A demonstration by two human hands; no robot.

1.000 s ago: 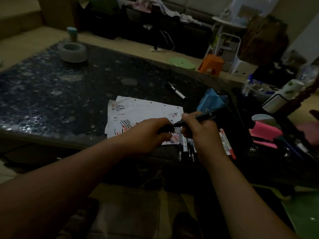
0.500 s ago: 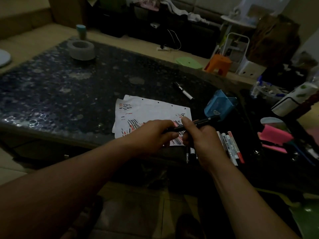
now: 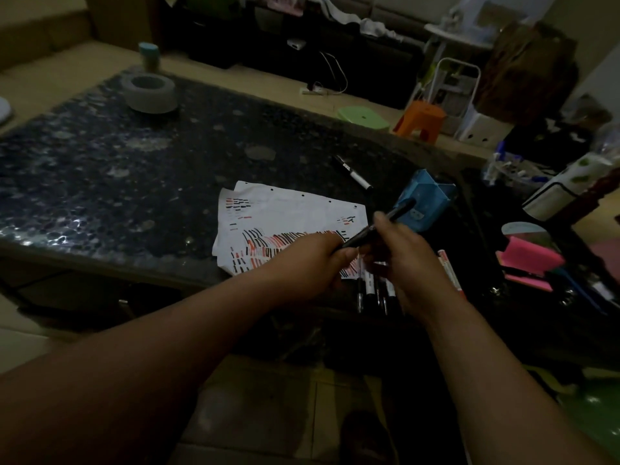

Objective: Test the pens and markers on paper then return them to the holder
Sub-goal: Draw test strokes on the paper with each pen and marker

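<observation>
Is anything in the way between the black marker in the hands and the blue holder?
Nothing visible. The left hand and right hand grip the black marker above the paper; its far end points at the blue holder just beyond, no object between.

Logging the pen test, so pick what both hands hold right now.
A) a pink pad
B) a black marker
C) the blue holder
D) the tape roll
B: the left hand and right hand both grip one black marker, held over the paper.
</observation>
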